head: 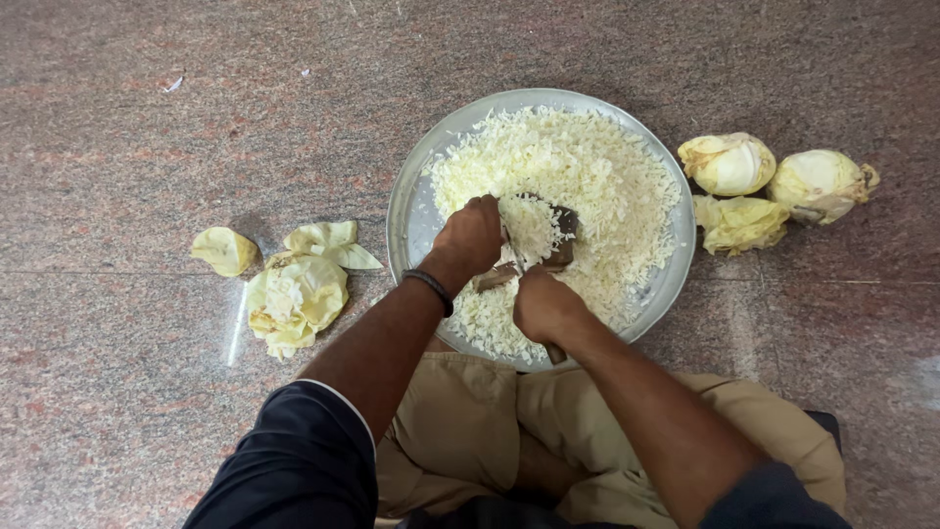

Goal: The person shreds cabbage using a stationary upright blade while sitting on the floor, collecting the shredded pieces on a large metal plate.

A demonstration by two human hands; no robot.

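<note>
A wide round metal plate (pixel 416 211) lies on the stone floor, heaped with finely shredded pale cabbage (pixel 597 171). My left hand (pixel 472 238) presses a chunk of cabbage (pixel 530 223) down at the plate's middle. My right hand (pixel 544 306) grips the handle of a knife whose dark blade (pixel 562 247) sits against that chunk. A black band circles my left wrist. Part of the blade is hidden under shreds and my fingers.
Loose outer cabbage leaves (pixel 294 294) lie on the floor left of the plate. Three cabbage pieces (pixel 729 164) rest to its right. My folded legs in khaki trousers (pixel 470 431) sit just below the plate.
</note>
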